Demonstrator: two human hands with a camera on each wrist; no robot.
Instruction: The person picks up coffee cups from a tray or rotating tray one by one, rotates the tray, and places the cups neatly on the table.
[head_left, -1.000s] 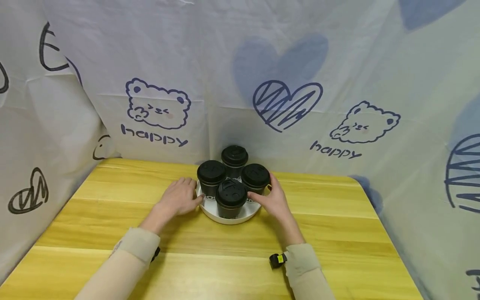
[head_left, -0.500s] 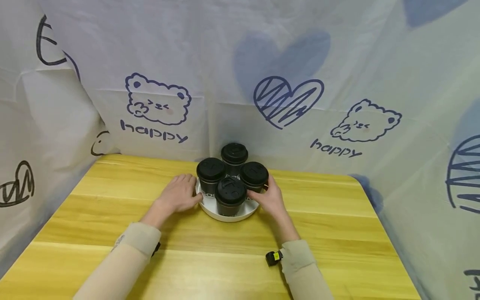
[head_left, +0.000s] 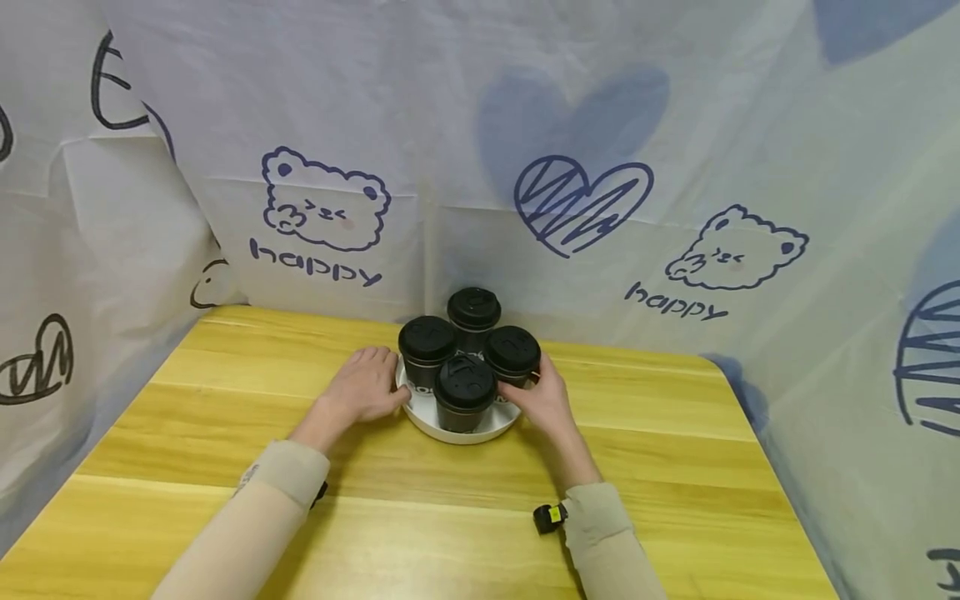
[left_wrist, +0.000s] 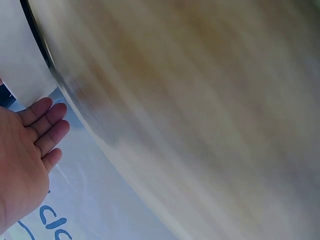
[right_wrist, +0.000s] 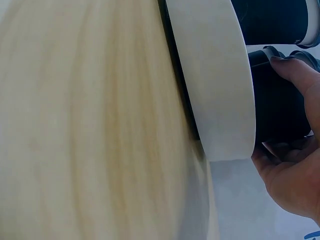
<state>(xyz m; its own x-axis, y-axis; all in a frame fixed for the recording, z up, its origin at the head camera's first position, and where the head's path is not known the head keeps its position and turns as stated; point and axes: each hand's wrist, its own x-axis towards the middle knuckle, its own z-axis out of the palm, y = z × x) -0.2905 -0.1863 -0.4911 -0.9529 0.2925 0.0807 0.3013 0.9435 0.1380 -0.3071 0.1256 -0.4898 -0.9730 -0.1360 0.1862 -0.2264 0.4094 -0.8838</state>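
Note:
A round white plate [head_left: 459,436] bears several black paper coffee cups with black lids, set close together. My right hand [head_left: 545,402] grips the right cup [head_left: 513,352], thumb on its near side and fingers behind. The right wrist view shows that thumb [right_wrist: 295,72] along the dark cup [right_wrist: 280,107], just over the plate's wall [right_wrist: 215,80]. At the plate's left rim rests my left hand [head_left: 363,385], beside the left cup [head_left: 427,342]. Its fingers lie extended next to the plate's side in the left wrist view, holding nothing. Front cup [head_left: 465,392] and back cup [head_left: 474,310] stand untouched.
The plate is near the back of a yellow wood-grain table [head_left: 420,533]. Right behind the table hangs a pale printed cloth [head_left: 450,150] with bears and hearts, and it also runs along both sides. A black wrist device [head_left: 551,517] sits at my right cuff.
The head view has shifted slightly. Both hands, the cups and the plate keep the same places relative to one another.

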